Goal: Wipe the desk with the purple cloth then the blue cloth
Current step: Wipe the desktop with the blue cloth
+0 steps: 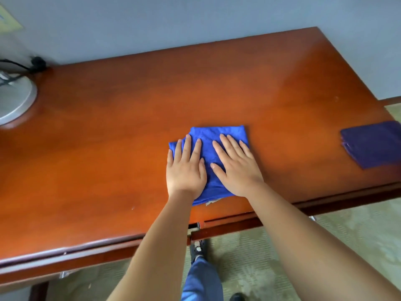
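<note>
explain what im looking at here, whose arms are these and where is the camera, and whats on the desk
There is no machine here. A person wears a camera on the head, looking forward and down, so the two bare arms reaching in from the bottom are that person's own. There is only this one view.

The left hand and the right hand both lie flat, fingers straight, pressing on a folded blue cloth near the front of the reddish wooden desk. Nothing is gripped; the cloth is just pushed against the wood for wiping.

A folded purple cloth lies apart at the desk's right end, untouched. At the far left stands a round silver base, perhaps a lamp's, with a black cable behind it.
</note>
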A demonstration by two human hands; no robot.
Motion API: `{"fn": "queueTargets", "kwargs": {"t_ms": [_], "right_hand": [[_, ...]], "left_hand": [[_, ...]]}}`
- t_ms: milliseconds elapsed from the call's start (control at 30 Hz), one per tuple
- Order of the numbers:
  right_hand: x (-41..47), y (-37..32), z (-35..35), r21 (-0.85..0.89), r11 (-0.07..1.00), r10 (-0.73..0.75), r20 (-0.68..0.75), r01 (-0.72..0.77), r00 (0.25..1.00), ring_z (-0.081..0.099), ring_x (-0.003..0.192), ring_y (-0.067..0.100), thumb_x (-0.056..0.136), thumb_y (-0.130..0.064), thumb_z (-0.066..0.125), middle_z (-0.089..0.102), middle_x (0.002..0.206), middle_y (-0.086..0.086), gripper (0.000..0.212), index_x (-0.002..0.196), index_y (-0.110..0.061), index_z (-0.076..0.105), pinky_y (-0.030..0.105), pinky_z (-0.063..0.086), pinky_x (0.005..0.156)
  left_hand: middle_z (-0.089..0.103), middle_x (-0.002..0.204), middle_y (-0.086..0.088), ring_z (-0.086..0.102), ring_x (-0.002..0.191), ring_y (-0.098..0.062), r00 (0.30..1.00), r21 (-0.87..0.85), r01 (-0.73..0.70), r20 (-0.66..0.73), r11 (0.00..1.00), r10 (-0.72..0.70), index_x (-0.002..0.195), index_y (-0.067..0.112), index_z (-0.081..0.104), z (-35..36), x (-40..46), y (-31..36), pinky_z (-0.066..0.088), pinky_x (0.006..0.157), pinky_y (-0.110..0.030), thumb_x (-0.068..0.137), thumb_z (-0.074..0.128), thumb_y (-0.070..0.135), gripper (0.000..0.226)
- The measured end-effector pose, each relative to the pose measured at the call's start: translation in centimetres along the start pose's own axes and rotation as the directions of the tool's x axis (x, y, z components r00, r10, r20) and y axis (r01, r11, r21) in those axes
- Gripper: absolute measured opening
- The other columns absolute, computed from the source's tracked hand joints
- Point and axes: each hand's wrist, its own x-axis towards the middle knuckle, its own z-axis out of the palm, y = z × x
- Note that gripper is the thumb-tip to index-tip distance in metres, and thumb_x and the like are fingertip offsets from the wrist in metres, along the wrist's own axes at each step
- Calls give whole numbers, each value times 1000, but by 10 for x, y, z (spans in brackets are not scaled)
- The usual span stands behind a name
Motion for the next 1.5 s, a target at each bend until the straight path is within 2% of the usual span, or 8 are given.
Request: {"fn": "queueTargets", "kwargs": {"t_ms": [233, 467, 667, 800, 1033, 1267, 1333, 1500], "right_hand": [[-72, 4, 5, -2, 1000, 12, 21, -12, 1000, 23, 146, 20, 94, -54, 21, 26, 157, 6, 67, 148, -17, 34, 40, 10, 117], [-60, 16, -2, 1, 998, -64, 5, 64, 998, 30, 143, 21, 93, -53, 27, 34, 154, 7, 65, 146, -17, 40, 39, 13, 115], [-17, 31, -6, 7, 994, -111, 15, 111, 994, 25, 145, 19, 93, -54, 26, 29, 156, 5, 66, 148, -20, 36, 36, 7, 117], [26, 42, -10, -11, 990, -143, 23, 143, 989, 15, 147, 17, 91, -56, 18, 20, 159, 2, 69, 151, -22, 27, 34, 1, 118], [101, 58, -15, -12, 996, -87, 1, 87, 996, 17, 147, 18, 90, -55, 13, 22, 159, 3, 72, 151, -21, 28, 38, 8, 120], [127, 68, -16, -31, 999, -15, -25, 14, 1000, 11, 148, 17, 88, -56, 3, 15, 161, 3, 76, 153, -21, 20, 37, 5, 121], [123, 67, -15, -24, 1000, -1, -28, 1, 1000, 10, 148, 17, 88, -57, 2, 15, 161, 3, 76, 153, -21, 20, 38, 5, 121], [82, 65, -11, -9, 1000, 7, -15, -7, 1000, 11, 148, 17, 89, -57, 6, 15, 160, 4, 75, 152, -22, 22, 39, 5, 120]], "left_hand": [[1, 162, -1, -3, 149, -23, 999, 0, -6, 40, 1000, 6, 154, 27, 9, 8, -66, 28, 0, 119, -42, 85, -8, 44, 73], [1, 162, -2, -4, 149, -23, 999, 0, 11, 30, 1000, -11, 154, 26, 8, 7, -62, 33, -2, 120, -42, 87, -5, 44, 71], [12, 161, -6, 8, 148, -27, 997, -14, 71, -21, 997, -72, 153, 23, 19, 11, -24, 33, 7, 120, -46, 90, 5, 41, 67], [8, 161, -5, 4, 149, -25, 994, -29, 109, -24, 994, -109, 154, 24, 14, 9, 13, 32, 5, 120, -46, 88, 2, 42, 69], [8, 162, -3, 3, 149, -24, 992, -48, 104, -67, 993, -107, 153, 26, 15, 4, 97, 25, 3, 120, -45, 86, 1, 41, 70], [6, 162, 0, 1, 149, -22, 997, -43, 61, -51, 997, -63, 153, 27, 15, 1, 138, 24, 3, 120, -43, 99, 24, 33, 55], [8, 162, -1, 3, 149, -23, 997, -30, 43, -59, 999, -44, 153, 26, 17, 1, 137, 24, 5, 120, -44, 99, 21, 35, 55], [9, 162, -2, 5, 148, -24, 999, 10, 5, -33, 1000, -5, 153, 25, 16, 2, 101, 30, 6, 119, -44, 87, -2, 42, 71]]}}
